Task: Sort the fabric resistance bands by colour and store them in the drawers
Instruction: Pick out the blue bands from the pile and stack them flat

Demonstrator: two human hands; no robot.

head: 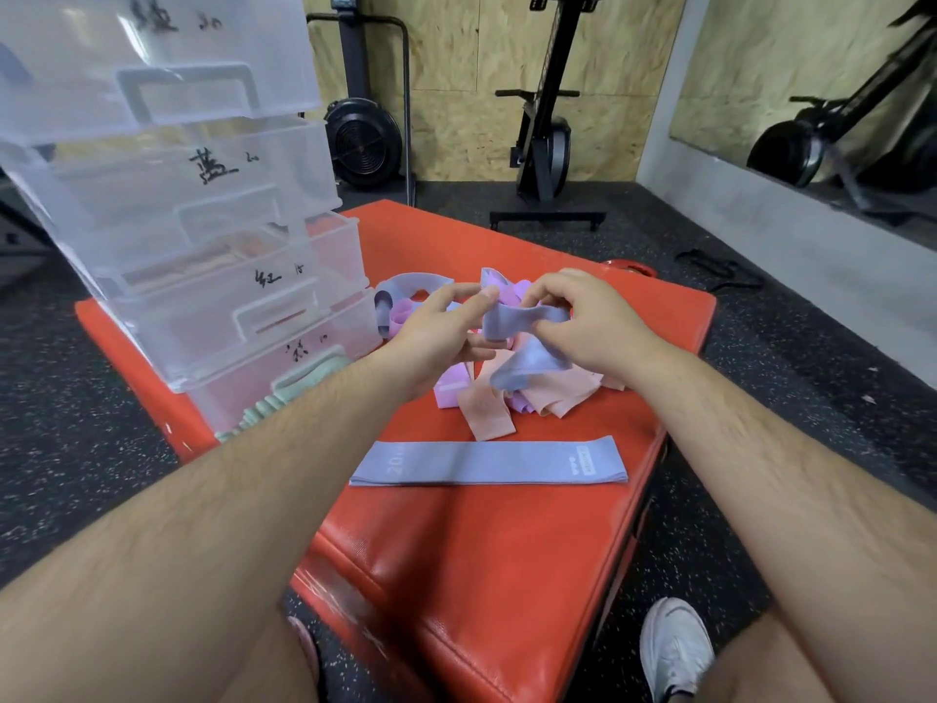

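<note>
Both hands hold one twisted blue fabric band above a pile of bands on a red padded box. My left hand pinches its left end. My right hand grips its right end with curled fingers. Pink and purple bands lie in the pile beneath. Another blue band lies flat and folded nearer to me. More blue and purple bands lie behind my left hand. A stack of clear plastic drawers with handwritten labels stands at the left, pulled partly out. Green bands show in the lowest one.
The red padded box carries the drawers and bands; its near and right edges drop to a dark speckled floor. Exercise machines stand against the far wall. My white shoe is on the floor at the lower right.
</note>
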